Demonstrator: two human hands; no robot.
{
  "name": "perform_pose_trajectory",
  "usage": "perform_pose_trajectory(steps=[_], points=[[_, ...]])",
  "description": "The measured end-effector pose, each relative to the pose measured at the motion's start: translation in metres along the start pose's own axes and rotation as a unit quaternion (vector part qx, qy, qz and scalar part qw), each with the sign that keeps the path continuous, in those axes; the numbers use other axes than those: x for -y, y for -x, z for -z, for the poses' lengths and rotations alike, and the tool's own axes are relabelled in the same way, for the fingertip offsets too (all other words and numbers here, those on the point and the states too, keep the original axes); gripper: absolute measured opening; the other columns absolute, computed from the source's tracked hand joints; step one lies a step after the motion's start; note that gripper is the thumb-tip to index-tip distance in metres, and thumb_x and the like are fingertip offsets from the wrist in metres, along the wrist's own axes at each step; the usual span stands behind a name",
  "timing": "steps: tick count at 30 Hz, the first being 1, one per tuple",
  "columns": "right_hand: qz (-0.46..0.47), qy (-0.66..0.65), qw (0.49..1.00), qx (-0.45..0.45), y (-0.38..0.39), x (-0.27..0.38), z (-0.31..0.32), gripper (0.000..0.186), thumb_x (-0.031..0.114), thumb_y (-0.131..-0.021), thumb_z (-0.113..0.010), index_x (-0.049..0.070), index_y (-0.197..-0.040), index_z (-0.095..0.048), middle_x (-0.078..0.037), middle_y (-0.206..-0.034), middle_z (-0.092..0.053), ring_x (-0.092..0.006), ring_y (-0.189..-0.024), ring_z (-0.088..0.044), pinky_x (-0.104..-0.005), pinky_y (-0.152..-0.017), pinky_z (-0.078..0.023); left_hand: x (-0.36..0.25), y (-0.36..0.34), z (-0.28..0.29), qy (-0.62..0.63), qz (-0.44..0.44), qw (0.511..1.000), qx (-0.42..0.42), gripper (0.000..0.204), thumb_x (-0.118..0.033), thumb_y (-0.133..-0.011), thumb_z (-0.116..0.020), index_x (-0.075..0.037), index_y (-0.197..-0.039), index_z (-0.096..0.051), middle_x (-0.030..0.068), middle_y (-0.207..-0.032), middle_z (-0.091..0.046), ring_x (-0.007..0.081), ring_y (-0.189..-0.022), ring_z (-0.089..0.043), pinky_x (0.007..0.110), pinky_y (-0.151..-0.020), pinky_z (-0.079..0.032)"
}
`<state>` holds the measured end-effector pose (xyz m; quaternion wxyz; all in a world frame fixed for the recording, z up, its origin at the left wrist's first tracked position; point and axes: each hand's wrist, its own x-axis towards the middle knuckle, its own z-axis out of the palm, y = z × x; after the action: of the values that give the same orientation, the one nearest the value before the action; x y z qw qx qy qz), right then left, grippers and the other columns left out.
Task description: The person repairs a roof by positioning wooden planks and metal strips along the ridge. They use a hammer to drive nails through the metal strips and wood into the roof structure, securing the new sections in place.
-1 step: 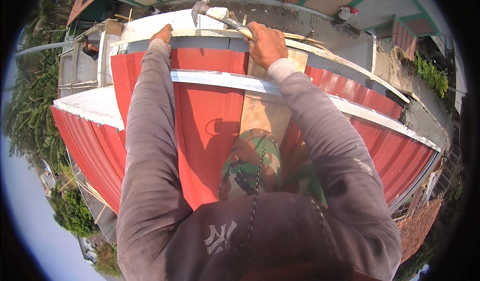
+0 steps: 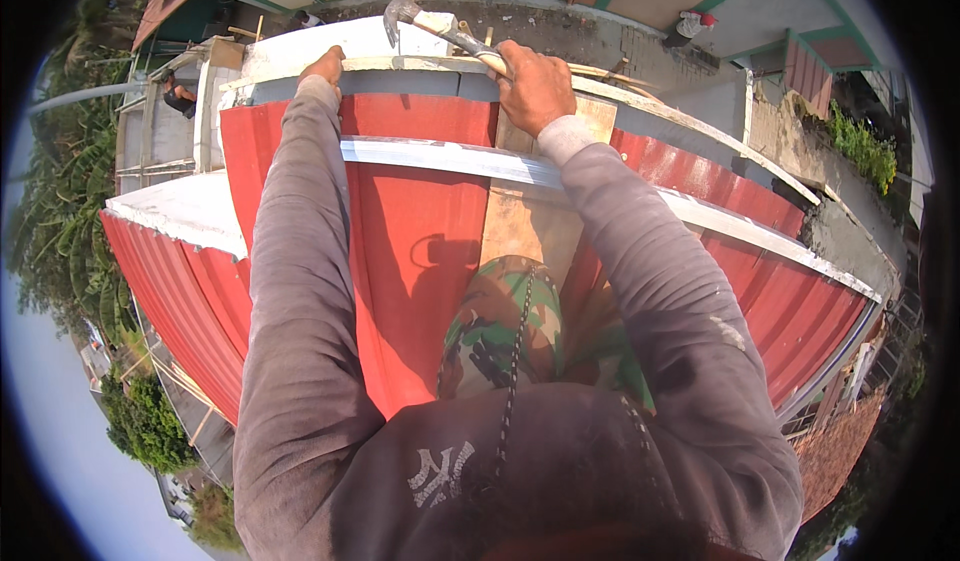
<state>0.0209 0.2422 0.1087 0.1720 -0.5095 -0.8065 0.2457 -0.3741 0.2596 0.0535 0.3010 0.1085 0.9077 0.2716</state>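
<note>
A claw hammer [image 2: 437, 25] is in my right hand [image 2: 537, 88], whose fingers wrap round its pale handle. Its metal head points up and left, above a long pale wooden strip [image 2: 690, 127] that runs along the top of the wall. My left hand [image 2: 322, 67] is closed over the same strip farther left, its fingertips mostly hidden on the far side. Below both hands lie red corrugated roof sheets [image 2: 420, 251], crossed by a silvery metal bar [image 2: 450, 159]. A wooden board [image 2: 515, 223] lies on the sheets under my right forearm.
A white wall top [image 2: 320, 46] stands behind my left hand, with another white ledge [image 2: 185, 209] lower left. One person [image 2: 180, 96] is far left; another with red headwear [image 2: 690, 27] is on the ground at upper right. The roof edge drops to a paved alley [image 2: 640, 51].
The hammer head sits very slightly higher. Both hands stay in the same places.
</note>
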Motion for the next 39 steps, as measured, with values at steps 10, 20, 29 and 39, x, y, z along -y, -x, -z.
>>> perform_pose_trajectory(steps=[10,20,29,39], points=[[0.016,0.047,0.999,-0.004,0.001,0.0,-0.004,0.027,0.024,-0.098,-0.072,0.014,-0.12,-0.061,-0.009,-0.111,-0.074,-0.031,-0.111,-0.068,-0.0505,-0.103,-0.041,-0.012,0.033,0.001,0.04,0.02,0.998,0.034,0.051,-0.035,-0.078,-0.074,0.005,-0.109,-0.065,0.0122,-0.097,-0.059,0.016,-0.054,-0.036,0.039,-0.047,-0.031],[0.022,0.041,0.998,-0.048,0.006,-0.001,-0.015,0.034,0.02,-0.09,-0.079,0.015,-0.117,-0.06,-0.008,-0.108,-0.074,-0.0282,-0.109,-0.068,-0.0457,-0.1,-0.042,0.004,0.062,0.023,0.025,-0.062,0.998,-0.019,0.074,-0.042,-0.087,-0.07,0.013,-0.135,-0.06,0.0276,-0.136,-0.062,0.0316,-0.112,-0.063,0.044,-0.099,-0.051],[0.021,0.025,0.998,-0.053,0.003,-0.003,-0.018,0.035,0.028,-0.093,-0.08,0.014,-0.118,-0.06,-0.013,-0.098,-0.074,-0.0351,-0.1,-0.07,-0.0453,-0.095,-0.043,0.05,0.1,0.031,-0.299,-0.472,0.818,-0.133,0.099,-0.031,-0.076,-0.083,-0.015,-0.161,-0.033,0.0174,-0.168,-0.021,0.0416,-0.162,-0.006,0.07,-0.128,-0.014],[0.016,0.036,0.998,-0.046,0.001,-0.001,-0.015,0.037,0.03,-0.093,-0.081,0.013,-0.117,-0.059,-0.011,-0.096,-0.076,-0.0324,-0.097,-0.072,-0.0443,-0.094,-0.043,0.051,0.063,0.004,-0.147,-0.456,0.861,-0.168,0.059,-0.009,-0.08,-0.074,-0.008,-0.135,-0.052,0.0134,-0.151,-0.039,0.039,-0.156,-0.016,0.05,-0.131,-0.021]])
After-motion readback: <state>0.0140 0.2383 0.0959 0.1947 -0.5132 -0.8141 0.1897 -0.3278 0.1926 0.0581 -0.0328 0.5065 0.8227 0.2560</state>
